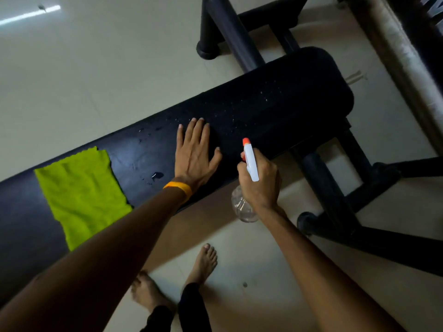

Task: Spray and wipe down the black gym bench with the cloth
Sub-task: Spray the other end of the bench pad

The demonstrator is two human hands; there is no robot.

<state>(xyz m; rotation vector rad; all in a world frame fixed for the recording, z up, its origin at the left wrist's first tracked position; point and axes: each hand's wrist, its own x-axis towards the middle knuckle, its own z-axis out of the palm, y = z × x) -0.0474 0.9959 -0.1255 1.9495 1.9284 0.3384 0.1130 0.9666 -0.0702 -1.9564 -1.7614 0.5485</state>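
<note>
Across the black desk (275,101), droplets (266,99) speckle the far end. Our left hand (194,154) lies flat and open on the middle, an orange band (178,188) at the wrist. Our right hand (260,180) has its grip closed around a spray bottle (250,164) just off the near edge. A green cloth (81,195) lies spread toward the left end.

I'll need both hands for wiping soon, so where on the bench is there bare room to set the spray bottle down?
Bare pad lies between the green cloth and the left hand, though droplets sit there. The bench end past the spray bottle, held by the right hand, is open too, also speckled. The middle is crowded by the flat left hand.
</note>
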